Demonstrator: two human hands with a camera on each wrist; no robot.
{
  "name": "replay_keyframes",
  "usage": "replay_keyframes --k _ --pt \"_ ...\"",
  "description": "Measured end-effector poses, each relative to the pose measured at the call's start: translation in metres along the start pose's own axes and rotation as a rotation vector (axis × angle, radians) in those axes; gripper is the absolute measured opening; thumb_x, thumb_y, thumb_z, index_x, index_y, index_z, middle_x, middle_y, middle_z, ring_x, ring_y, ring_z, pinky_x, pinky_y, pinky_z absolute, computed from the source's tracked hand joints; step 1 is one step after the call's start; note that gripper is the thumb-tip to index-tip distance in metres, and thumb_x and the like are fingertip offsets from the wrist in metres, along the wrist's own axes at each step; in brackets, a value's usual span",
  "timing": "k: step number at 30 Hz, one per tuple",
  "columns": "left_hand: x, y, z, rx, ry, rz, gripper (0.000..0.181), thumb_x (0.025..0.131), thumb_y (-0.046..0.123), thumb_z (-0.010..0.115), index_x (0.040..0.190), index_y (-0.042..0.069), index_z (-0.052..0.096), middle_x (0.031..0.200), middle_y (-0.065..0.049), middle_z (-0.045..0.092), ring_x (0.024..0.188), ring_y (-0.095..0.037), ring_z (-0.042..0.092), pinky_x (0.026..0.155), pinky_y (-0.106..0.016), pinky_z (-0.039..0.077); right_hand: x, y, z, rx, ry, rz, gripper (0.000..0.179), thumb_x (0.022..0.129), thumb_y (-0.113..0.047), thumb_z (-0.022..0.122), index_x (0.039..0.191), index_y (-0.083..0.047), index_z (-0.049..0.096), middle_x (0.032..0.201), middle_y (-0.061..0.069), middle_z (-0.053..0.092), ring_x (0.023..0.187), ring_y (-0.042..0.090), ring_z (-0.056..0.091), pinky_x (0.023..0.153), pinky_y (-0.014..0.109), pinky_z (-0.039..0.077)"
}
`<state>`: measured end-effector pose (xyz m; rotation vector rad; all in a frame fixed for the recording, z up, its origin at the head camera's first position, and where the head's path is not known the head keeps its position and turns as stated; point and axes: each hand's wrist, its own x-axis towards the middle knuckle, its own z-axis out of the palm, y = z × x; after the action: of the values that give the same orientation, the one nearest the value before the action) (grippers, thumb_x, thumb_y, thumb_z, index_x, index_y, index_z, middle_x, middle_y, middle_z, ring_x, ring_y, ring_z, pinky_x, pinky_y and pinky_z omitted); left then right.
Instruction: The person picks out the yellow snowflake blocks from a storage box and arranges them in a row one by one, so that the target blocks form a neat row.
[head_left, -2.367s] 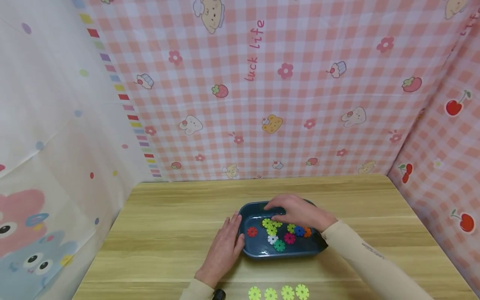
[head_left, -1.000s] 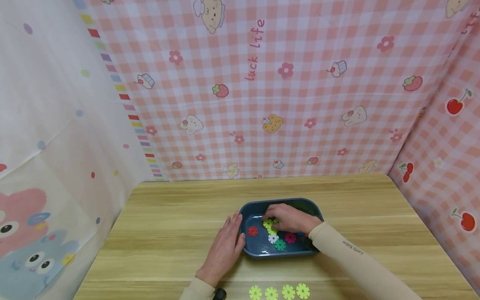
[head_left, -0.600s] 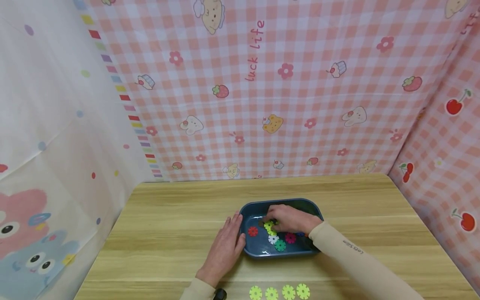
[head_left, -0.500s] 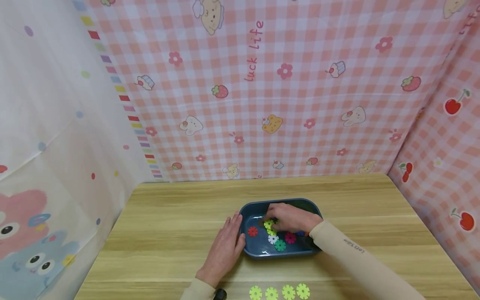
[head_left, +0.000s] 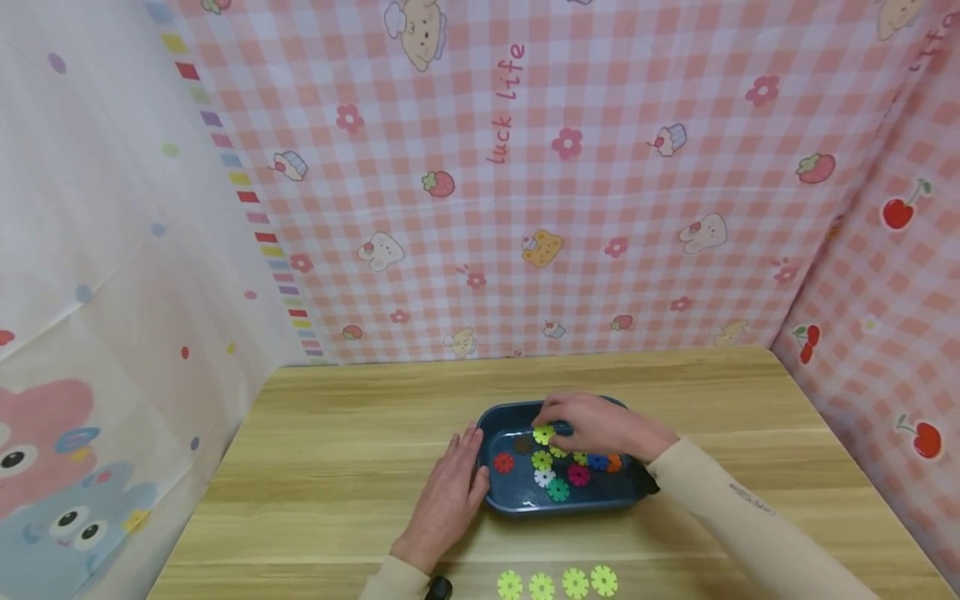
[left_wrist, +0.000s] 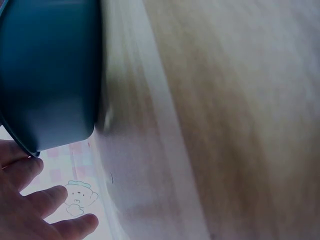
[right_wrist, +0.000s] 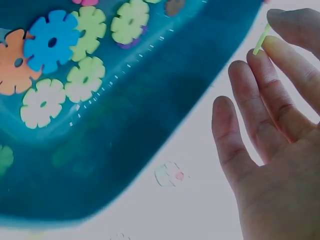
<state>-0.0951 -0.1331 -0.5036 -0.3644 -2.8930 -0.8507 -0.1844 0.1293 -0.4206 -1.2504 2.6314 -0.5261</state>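
My right hand (head_left: 600, 423) is raised over the dark blue tray (head_left: 517, 506), pinching a yellow-green snowflake disc (head_left: 543, 435) between thumb and forefinger. Seen edge-on in the right wrist view, that disc (right_wrist: 260, 42) stands clear of the tray. With fingers straight, my left hand (head_left: 442, 496) rests against the tray's left end; its fingertips touch the rim in the left wrist view. Inside the tray lie a red disc (head_left: 503, 462), a white one (head_left: 544, 478), a green one (head_left: 558, 489), a magenta one (head_left: 578, 475), a brown one (head_left: 522, 445) and several others.
Several yellow-green discs (head_left: 575, 583) lie in a row on the wooden table (head_left: 360, 467) near its front. Blue (right_wrist: 52, 42) and orange (right_wrist: 16, 62) discs overlap at the tray's right side. A pink checked cloth (head_left: 480, 208) hangs behind the table.
My right hand reached down among the discs, then rose back and to the right with a yellow-green disc pinched. The brown disc is now uncovered. My left hand stays at the tray's end.
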Motion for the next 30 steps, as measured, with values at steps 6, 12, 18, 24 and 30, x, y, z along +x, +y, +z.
replay_keyframes --k 6,12,18,24,30 --pt "0.000 0.001 0.000 0.000 -0.002 -0.002 0.056 0.108 0.027 0.052 0.157 0.003 0.042 0.166 -0.013 0.034 0.151 -0.041 0.033 0.117 -0.063 0.035 -0.023 -0.005 -0.010 -0.008 0.061 -0.035 0.029 0.099 -0.021 0.072 0.127 -0.014 0.073 0.123 -0.002 0.063 0.108 0.019 0.064 0.093 0.037 0.058" --pt "0.000 0.001 0.001 0.011 -0.001 -0.003 0.056 0.108 0.028 0.052 0.157 0.003 0.042 0.166 -0.013 0.035 0.151 -0.040 0.033 0.117 -0.062 0.035 -0.045 -0.011 -0.015 -0.004 0.088 -0.022 0.029 0.100 -0.024 0.071 0.128 -0.015 0.073 0.122 -0.004 0.061 0.105 0.012 0.060 0.086 0.033 0.057" --pt "0.001 0.001 0.000 0.021 -0.007 -0.006 0.056 0.108 0.028 0.053 0.157 0.002 0.042 0.166 -0.012 0.035 0.151 -0.040 0.033 0.116 -0.062 0.035 -0.064 -0.015 -0.015 0.012 0.130 -0.014 0.028 0.101 -0.020 0.068 0.128 -0.014 0.072 0.124 -0.002 0.061 0.103 0.012 0.061 0.083 0.033 0.056" --pt "0.001 0.001 0.000 0.028 -0.007 -0.005 0.056 0.108 0.028 0.053 0.157 0.002 0.042 0.166 -0.012 0.035 0.150 -0.041 0.034 0.116 -0.062 0.035 -0.082 -0.017 -0.011 0.001 0.196 -0.046 0.028 0.096 -0.017 0.074 0.123 -0.013 0.073 0.121 -0.003 0.062 0.102 0.015 0.063 0.083 0.032 0.057" --pt "0.001 0.002 0.000 0.026 -0.001 0.000 0.056 0.108 0.027 0.053 0.157 0.002 0.042 0.166 -0.012 0.035 0.150 -0.041 0.035 0.116 -0.062 0.036 -0.100 -0.018 -0.002 0.001 0.253 -0.069 0.029 0.094 -0.017 0.076 0.123 -0.014 0.074 0.119 -0.005 0.062 0.101 0.011 0.062 0.082 0.031 0.058"
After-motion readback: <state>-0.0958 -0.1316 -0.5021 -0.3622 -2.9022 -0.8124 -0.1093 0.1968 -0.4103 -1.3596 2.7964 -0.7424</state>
